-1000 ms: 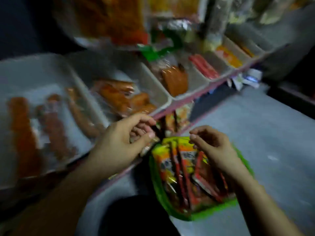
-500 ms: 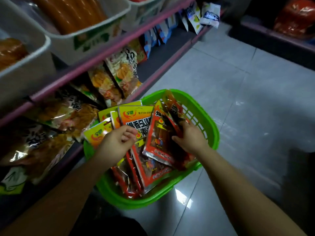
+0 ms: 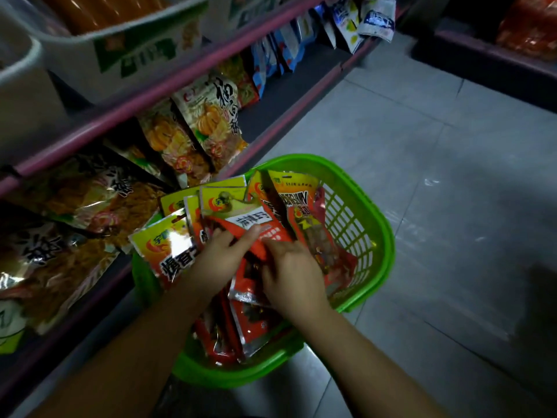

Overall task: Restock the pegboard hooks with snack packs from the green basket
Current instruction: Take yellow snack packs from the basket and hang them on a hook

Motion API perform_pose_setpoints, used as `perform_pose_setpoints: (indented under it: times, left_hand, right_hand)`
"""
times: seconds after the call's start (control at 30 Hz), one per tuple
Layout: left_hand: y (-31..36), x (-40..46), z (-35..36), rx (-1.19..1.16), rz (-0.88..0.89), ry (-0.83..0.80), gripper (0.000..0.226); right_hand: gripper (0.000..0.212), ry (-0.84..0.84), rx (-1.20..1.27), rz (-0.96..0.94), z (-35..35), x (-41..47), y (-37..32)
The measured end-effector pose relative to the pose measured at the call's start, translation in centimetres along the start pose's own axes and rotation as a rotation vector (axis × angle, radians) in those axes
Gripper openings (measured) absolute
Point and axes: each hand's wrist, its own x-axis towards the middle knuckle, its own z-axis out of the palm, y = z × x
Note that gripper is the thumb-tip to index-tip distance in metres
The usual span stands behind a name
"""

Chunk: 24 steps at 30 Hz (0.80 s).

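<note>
A green plastic basket [image 3: 372, 236] sits on the grey tiled floor, packed with several red and yellow snack packs [image 3: 223, 203] standing on edge. Both hands are down in the basket among the packs. My left hand [image 3: 218, 256] has its fingers on a red pack [image 3: 262, 229] with a white label, thumb along its edge. My right hand [image 3: 294, 277] lies over the packs just to the right, its fingers curled down between them. The fingertips of both hands are partly hidden by the packs. No pegboard hooks are in view.
A low shelf with a pink rail [image 3: 168, 86] runs along the left, holding bags of snacks [image 3: 208, 122]. White bins [image 3: 126, 52] stand on the shelf above. Another dark shelf [image 3: 494, 64] crosses the far right corner. Open floor [image 3: 452, 206] lies right of the basket.
The view has dropped from the upper bins to the basket on the floor. Both hands moved down into the packs and drew closer together, meeting on the red pack.
</note>
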Motion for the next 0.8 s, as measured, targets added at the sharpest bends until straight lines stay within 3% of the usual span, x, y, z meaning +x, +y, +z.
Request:
perform_pose_setpoints:
  times: [0.07,0.13,0.2,0.27,0.33,0.4,0.53,0.63,0.67,0.73,0.8]
  left_hand:
    - [-0.2,0.4,-0.3,-0.148,-0.087,0.167,0.008]
    - [-0.8,0.8,-1.4,-0.312,-0.176,0.305,0.010]
    - [-1.2,0.9,-2.9,-0.451,-0.219,0.372,0.010]
    - [-1.9,0.6,-4.2,-0.456,-0.205,0.390,0.013]
    - [-2.5,-0.4,-5.4,-0.417,-0.192,0.407,0.014]
    - [-3.1,-1.6,-6.7,-0.423,-0.191,0.420,0.013]
    - [-3.5,-4.1,-9.7,-0.445,-0.206,0.461,0.013]
    - [-4.0,-6.3,-11.5,-0.427,-0.173,0.503,0.016]
    - [-4.2,-7.0,-11.9,-0.425,-0.164,0.528,0.017]
    - [-4.6,-8.0,-12.5,-0.422,-0.176,0.590,0.016]
    - [-5.1,-8.5,-12.8,-0.425,-0.193,0.620,0.013]
  right_hand:
    - [0.035,-0.050,0.108,-0.055,-0.5,0.5,-0.6]
    - [0.038,0.009,0.195,-0.030,-0.9,1.9,0.7]
    - [0.047,0.076,0.107,0.105,-1.2,3.6,3.5]
    - [0.065,-0.087,0.010,0.317,-0.7,4.7,5.7]
    - [0.053,-0.233,-0.051,0.390,0.5,4.6,6.3]
    - [0.034,-0.199,-0.185,0.332,1.4,4.0,5.4]
    - [0.032,-0.122,-0.329,0.086,1.1,2.8,1.8]
    - [0.007,0.065,-0.376,-0.169,0.0,1.4,-1.8]
    - [0.019,0.063,-0.351,-0.251,0.0,1.2,-2.5]
    - [0.038,-0.129,-0.140,-0.301,0.5,1.8,-3.0]
    - [0.042,-0.308,0.142,-0.210,0.9,3.5,-3.0]
